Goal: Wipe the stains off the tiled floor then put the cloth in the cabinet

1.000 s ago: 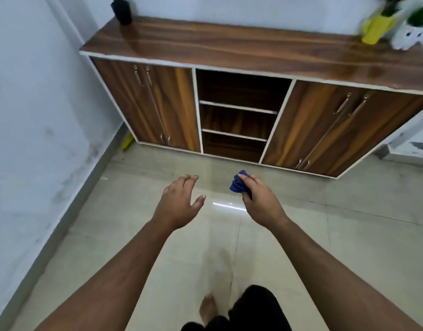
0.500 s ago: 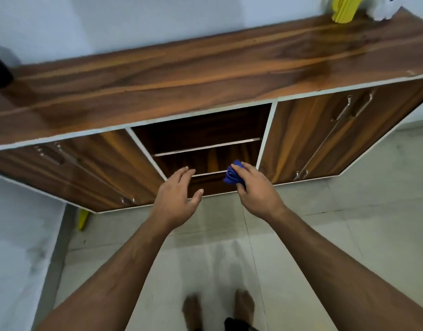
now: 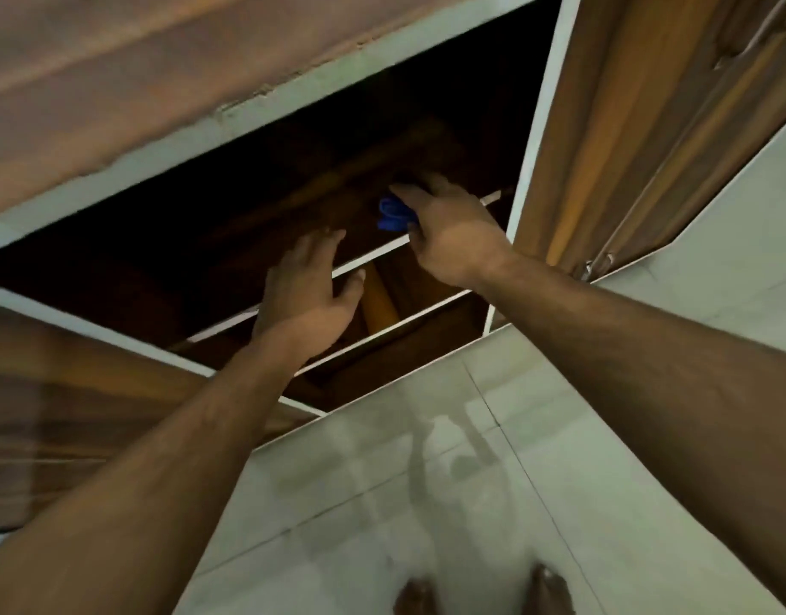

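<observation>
Two hands are reaching into the open middle section of the cabinet, center of the frame. The right hand has its grip closed around the blue cloth, which sits bunched at the fingertips, just above the white front edge of the top shelf. My guess is it's held that far forward so it can be set down deep on that shelf rather than dropped at the lip. So the task looks near its last step, cloth going in.

The left hand is lower and a bit left, fingers spread, holding nothing. It hovers in front of the shelf edges, maybe for balance while leaning in, though I can't tell if it's touching the shelf or just near it.

Hard to see much inside: the back of the opening is almost black, and everything is smeared with motion blur. Whether the cloth already rests on the shelf or hangs above it, no idea. The closed door on the right is cut off at the frame edge. At the bottom, bare toes show on the tiled floor, and I can't make out stains.
</observation>
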